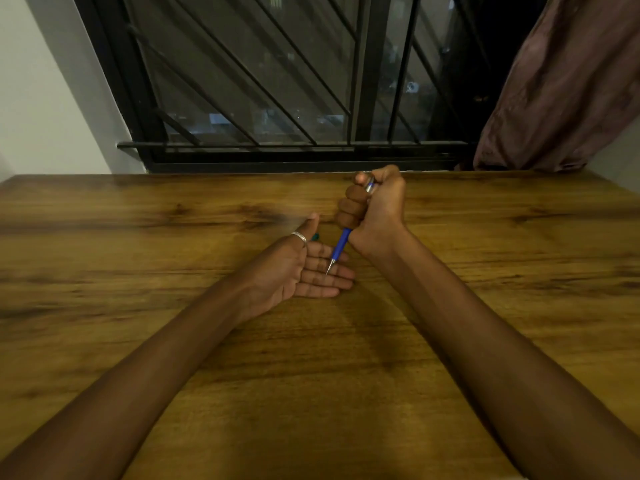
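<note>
My right hand (372, 206) grips a blue pen or mechanical pencil (340, 248) in a fist, thumb near its silver top end, the thin metal tip pointing down. That tip hangs over, or touches, the fingers of my left hand (304, 268). The left hand lies palm up on the wooden table (138, 237) with its fingers straight and a silver ring on the thumb. A small green object (314, 237) peeks out from behind the left hand; most of it is hidden.
The table's far edge runs along a window with black metal bars (277, 98). A brown curtain (571, 84) hangs at the back right, and a white wall (45, 98) stands at the left.
</note>
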